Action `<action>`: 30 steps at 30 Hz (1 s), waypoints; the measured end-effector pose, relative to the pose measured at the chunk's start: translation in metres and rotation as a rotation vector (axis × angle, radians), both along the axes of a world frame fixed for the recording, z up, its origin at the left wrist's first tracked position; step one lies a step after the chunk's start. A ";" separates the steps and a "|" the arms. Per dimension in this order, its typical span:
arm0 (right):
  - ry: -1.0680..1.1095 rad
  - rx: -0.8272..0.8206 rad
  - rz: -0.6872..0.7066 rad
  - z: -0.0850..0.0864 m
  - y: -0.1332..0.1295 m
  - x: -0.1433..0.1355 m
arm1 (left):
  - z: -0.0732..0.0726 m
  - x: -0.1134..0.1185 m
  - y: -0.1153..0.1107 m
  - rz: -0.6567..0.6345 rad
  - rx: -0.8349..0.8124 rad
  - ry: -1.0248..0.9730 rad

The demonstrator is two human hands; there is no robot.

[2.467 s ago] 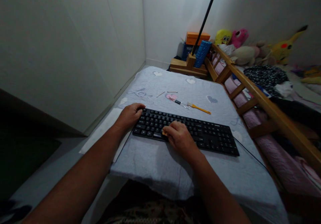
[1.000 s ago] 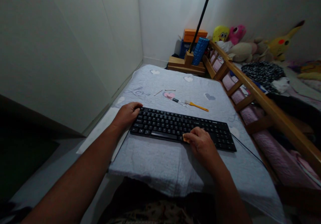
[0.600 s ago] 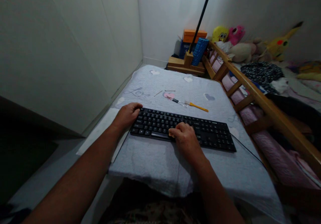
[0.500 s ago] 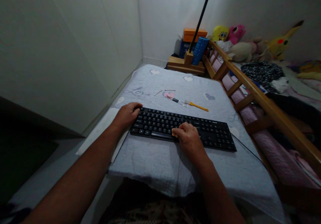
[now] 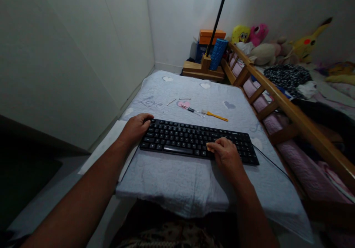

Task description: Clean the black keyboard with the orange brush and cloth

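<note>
On the pale blue cloth (image 5: 172, 177), the black keyboard (image 5: 180, 136) lies crosswise, its far left corner held by the half-curled left hand (image 5: 137, 128). The right hand (image 5: 227, 154) is over the keys to the right of the space bar, closed, thumb and fingertips pinching a small orange-tan piece (image 5: 210, 146). Beyond the keyboard lie a yellow-handled brush (image 5: 217, 116), a slim tool (image 5: 191, 110) and two thin sticks (image 5: 185, 99).

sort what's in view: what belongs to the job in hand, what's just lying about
In the job:
keyboard, left hand on its corner
small yellowish piece, pinched in the right hand
perhaps the brush and white sticks, laid beyond the keyboard

Just lying about:
soft toys
orange box
blue roll
</note>
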State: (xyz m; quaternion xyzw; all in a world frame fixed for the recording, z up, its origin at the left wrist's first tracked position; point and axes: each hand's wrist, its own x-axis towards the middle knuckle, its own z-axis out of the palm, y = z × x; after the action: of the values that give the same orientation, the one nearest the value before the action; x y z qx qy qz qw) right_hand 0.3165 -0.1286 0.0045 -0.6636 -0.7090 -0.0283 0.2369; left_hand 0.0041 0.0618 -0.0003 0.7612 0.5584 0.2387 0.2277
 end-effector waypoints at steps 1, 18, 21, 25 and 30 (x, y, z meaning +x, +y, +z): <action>0.000 0.002 -0.007 0.000 -0.002 0.003 | 0.000 0.000 0.000 0.003 -0.001 0.000; -0.003 -0.012 0.107 0.008 0.013 -0.046 | 0.001 0.001 -0.002 0.017 -0.008 -0.012; 0.004 -0.033 0.096 0.005 0.012 -0.047 | 0.002 0.001 -0.002 0.020 -0.017 -0.009; -0.005 -0.019 0.038 0.002 0.005 -0.030 | 0.002 0.001 -0.002 0.021 -0.030 -0.010; -0.024 -0.032 -0.027 0.000 -0.005 -0.006 | 0.002 0.000 -0.003 0.017 -0.019 -0.009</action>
State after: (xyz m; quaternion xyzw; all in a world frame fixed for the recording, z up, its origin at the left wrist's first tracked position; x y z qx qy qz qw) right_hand 0.3104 -0.1337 0.0050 -0.6767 -0.7030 -0.0279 0.2173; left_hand 0.0045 0.0592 0.0021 0.7532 0.5660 0.2385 0.2354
